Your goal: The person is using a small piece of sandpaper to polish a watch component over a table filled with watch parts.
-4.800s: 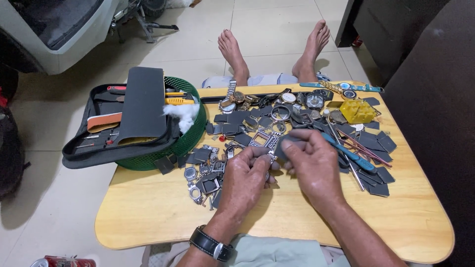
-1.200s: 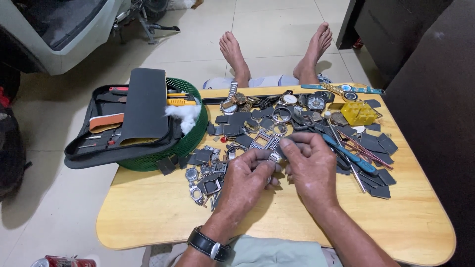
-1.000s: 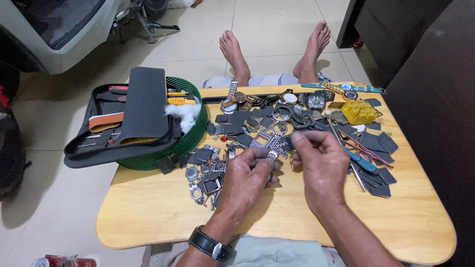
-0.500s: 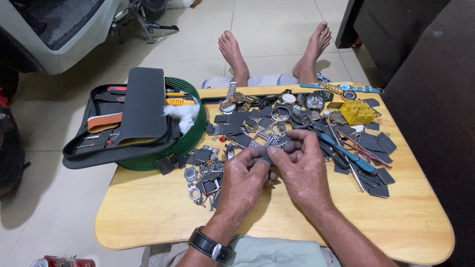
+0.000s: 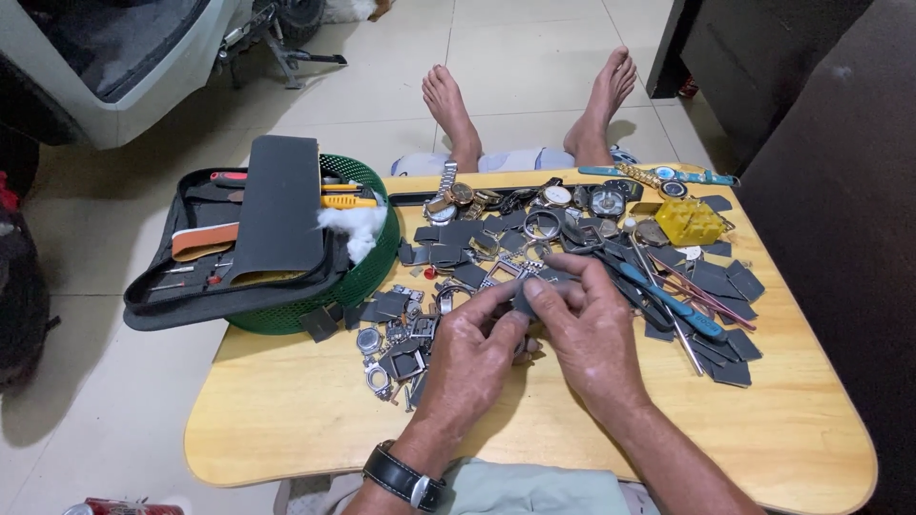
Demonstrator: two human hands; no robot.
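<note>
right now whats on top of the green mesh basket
An open black tool case with a black flat pad, yellow utility knife and white cotton tuft; the round green mesh basket inside is covered.

The floor (image 5: 506, 57) was laid in large pale cream tiles with thin grout lines, lit evenly and softly. A low wooden table (image 5: 286, 420) with rounded corners stood in the near middle. On the right rose dark brown furniture (image 5: 821, 143), its flat side near the table's right edge. At far left sat a white, grey-lined body (image 5: 105, 67), beside it a metal stand (image 5: 286, 57).
</note>
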